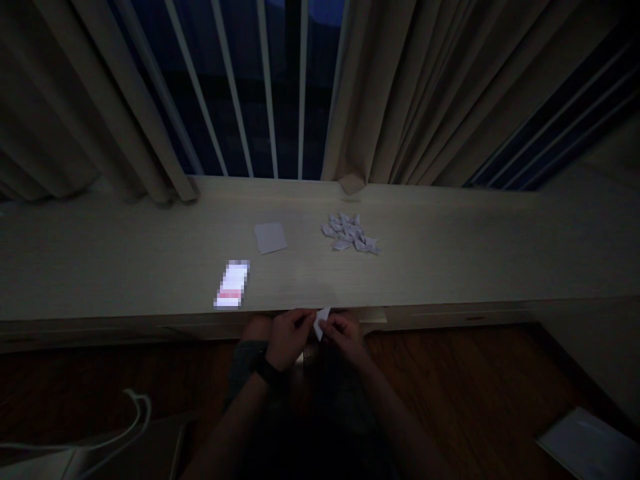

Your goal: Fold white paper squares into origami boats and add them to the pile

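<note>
Both my hands meet just below the front edge of a pale wooden ledge [450,267]. My left hand [287,337], with a dark watch on its wrist, and my right hand [345,337] pinch a small piece of white paper [321,321] between their fingers. On the ledge beyond lie a flat square sheet of white paper [271,237] and a pile of several small folded paper pieces [351,233].
A lit phone screen [233,285] lies on the ledge to the left. Beige curtains [415,93] and a barred dark window [250,80] stand behind. White cables [125,427] lie on the wooden floor at bottom left, and a white sheet [585,443] lies at bottom right.
</note>
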{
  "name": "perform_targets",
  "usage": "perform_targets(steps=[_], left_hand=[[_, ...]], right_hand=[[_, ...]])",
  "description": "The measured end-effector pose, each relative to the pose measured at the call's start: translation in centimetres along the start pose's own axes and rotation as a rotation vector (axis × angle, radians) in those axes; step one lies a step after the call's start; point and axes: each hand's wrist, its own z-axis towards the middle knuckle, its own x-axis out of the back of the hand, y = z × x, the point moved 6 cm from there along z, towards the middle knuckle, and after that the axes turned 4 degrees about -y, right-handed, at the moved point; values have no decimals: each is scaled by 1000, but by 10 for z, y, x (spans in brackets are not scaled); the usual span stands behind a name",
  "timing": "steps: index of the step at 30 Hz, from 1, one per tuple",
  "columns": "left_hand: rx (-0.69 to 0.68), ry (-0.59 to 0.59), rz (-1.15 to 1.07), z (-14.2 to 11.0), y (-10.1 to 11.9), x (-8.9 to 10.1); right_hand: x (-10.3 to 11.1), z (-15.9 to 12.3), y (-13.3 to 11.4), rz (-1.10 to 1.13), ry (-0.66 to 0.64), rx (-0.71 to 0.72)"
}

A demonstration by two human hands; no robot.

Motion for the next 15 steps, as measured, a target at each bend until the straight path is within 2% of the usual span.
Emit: perform_targets(steps=[3, 6, 8, 15], left_hand=[[17, 23, -16, 2, -2, 0], [6, 42, -17, 1, -2, 1], [3, 40, -21, 0, -3, 1], [35, 25, -125, -1, -2, 2]], right_hand=[[-2, -1, 7, 64, 2, -45], [-10, -3, 11, 102, -116, -104], [-14, -4, 8, 88, -179, -94], [-16, -6, -2, 42, -109, 6]])
